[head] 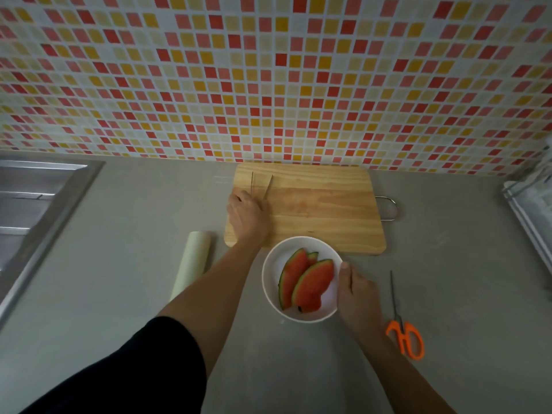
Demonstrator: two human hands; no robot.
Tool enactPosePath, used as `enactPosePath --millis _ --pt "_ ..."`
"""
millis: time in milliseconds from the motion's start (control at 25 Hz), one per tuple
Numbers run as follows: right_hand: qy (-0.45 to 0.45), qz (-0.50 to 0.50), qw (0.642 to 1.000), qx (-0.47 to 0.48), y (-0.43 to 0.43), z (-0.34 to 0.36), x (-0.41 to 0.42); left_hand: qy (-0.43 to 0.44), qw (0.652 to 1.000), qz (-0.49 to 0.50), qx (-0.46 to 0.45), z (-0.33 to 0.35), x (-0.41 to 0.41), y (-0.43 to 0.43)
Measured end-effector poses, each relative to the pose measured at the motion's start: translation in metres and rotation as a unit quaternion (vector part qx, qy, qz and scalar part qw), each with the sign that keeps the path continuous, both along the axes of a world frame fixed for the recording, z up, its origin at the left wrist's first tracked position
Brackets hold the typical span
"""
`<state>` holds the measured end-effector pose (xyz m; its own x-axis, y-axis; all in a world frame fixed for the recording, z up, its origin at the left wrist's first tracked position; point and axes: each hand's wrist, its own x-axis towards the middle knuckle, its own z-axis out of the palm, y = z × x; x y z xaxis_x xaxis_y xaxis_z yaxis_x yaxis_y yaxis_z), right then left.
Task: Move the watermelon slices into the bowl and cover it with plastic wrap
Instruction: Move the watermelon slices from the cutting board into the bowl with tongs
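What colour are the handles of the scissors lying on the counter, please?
Bright orange; the scissors show clearly in the head view, right of the bowl.

Dim, flat light; faint soft shadows hug the cutting board (307, 204); the white bowl (276, 253) just in front of it is brightest; the tiled wall (268, 79) behind it bows with lens distortion; the sink (33, 198) far left is blurred.

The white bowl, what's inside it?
Red watermelon slices with green rinds lie overlapped in the bowl. The bowl's bottom beneath them, and anything there, is hidden.
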<state>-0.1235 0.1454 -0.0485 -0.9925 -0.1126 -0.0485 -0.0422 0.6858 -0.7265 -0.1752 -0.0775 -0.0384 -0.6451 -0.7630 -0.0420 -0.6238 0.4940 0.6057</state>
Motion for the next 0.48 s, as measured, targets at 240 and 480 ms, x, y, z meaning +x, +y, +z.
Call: enactPosePath --millis 240,480 --pt "0.002 0.008 1.0 0.022 0.0 -0.002 -0.001 -0.019 1.0 -0.005 -0.021 0.001 -0.002 -0.001" --pt "-0.021 -0.009 1.0 -0.018 0.0 0.005 0.002 0.088 0.99 -0.091 0.068 0.036 0.054 0.019"
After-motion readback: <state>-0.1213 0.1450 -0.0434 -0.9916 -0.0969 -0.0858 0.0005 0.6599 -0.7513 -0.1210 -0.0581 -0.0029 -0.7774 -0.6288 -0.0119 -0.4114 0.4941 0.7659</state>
